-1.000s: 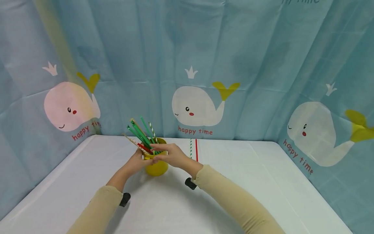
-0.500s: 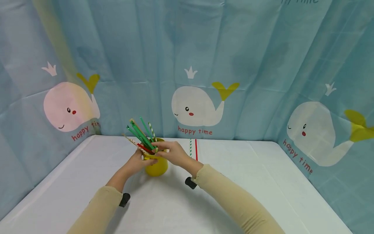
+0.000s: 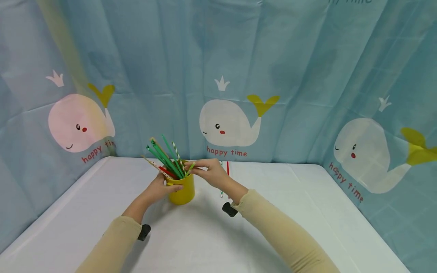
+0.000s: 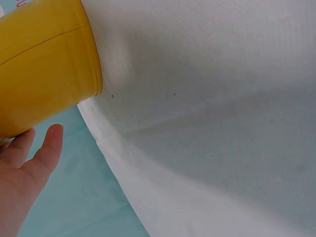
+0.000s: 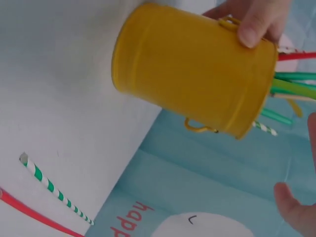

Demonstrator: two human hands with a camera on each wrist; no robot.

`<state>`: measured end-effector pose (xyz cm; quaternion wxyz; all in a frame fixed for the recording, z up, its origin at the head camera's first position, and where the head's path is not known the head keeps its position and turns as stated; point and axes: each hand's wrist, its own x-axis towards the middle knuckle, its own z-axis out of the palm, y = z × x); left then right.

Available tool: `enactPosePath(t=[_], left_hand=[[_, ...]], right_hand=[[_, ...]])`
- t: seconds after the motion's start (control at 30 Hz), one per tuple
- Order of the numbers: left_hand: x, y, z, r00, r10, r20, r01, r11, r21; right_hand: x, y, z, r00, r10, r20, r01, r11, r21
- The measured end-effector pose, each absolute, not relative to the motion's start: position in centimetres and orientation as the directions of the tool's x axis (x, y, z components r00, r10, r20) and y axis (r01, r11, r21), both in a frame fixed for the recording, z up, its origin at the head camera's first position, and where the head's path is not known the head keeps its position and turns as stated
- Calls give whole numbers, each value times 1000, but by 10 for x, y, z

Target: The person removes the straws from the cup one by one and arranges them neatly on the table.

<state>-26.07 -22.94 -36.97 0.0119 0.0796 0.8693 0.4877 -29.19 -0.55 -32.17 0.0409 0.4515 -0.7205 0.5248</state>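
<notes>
A yellow metal bucket (image 3: 183, 192) with small loop handles stands on the table, full of paper straws. Green straws (image 3: 168, 160), striped ones and a red straw lean out to the left. My left hand (image 3: 158, 189) grips the bucket by its left rim, thumb across the front; the right wrist view shows that thumb beside a loop handle (image 5: 228, 21). My right hand (image 3: 213, 172) is at the rim's right side, its fingertips pinching a light green straw (image 3: 190, 169) that tilts right. In the right wrist view the pinch itself lies beyond the frame edge.
Behind the right wrist, a green-and-white striped straw (image 5: 54, 190) and a red straw (image 5: 34, 214) lie on the white table (image 3: 273, 212). A blue curtain (image 3: 300, 76) with printed whales hangs along the table's back and sides.
My right hand has moved up and to the right from among the straws, and the light green straw now leans right with it. My left hand keeps its grip on the bucket.
</notes>
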Motion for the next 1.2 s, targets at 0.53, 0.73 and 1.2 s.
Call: enactPosePath(t=[0.53, 0.73, 1.2], left_hand=[[-261, -227, -369, -995, 95, -8, 46, 545, 837], [-258, -227, -365, -995, 94, -26, 32, 557, 830], [-258, -228, -366, -992, 124, -4, 63, 533, 844]], right_hand=[[-291, 29, -302, -614, -557, 559, -623, -93, -777], [-290, 37, -297, -616, -475, 628, -637, -169, -753], [-305, 53, -301, -699, -99, 708, -712, 5, -702]])
